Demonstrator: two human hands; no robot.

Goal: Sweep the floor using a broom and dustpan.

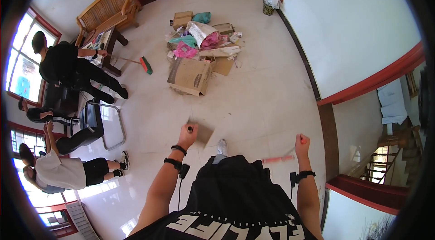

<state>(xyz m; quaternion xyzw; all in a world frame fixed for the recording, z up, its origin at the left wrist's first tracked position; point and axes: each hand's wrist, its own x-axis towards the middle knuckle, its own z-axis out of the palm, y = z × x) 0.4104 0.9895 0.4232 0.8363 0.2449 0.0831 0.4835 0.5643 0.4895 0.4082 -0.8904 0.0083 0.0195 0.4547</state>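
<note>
My left hand (187, 134) is closed round the upright dark handle of a dustpan, seen from above. The dustpan's grey-brown flat pan (205, 135) is low by the floor, just right of that hand, and blurred. Out to the right, my right hand (302, 145) grips the red-tipped handle of a broom. Its pinkish-red broom head (277, 159) is smeared by motion, near the floor left of that hand. Ahead lies a rubbish heap with an open cardboard box (188, 76), a silver bag (198, 31), and pink (185, 50) and teal plastic bags (202, 17).
A person in black (63, 65) at the left holds another broom with a red-green head (146, 65). Two more people are near a black chair (92, 120). A wooden bench (106, 7) and low table (106, 47) stand far left, a waste bin (268, 8) by the right wall.
</note>
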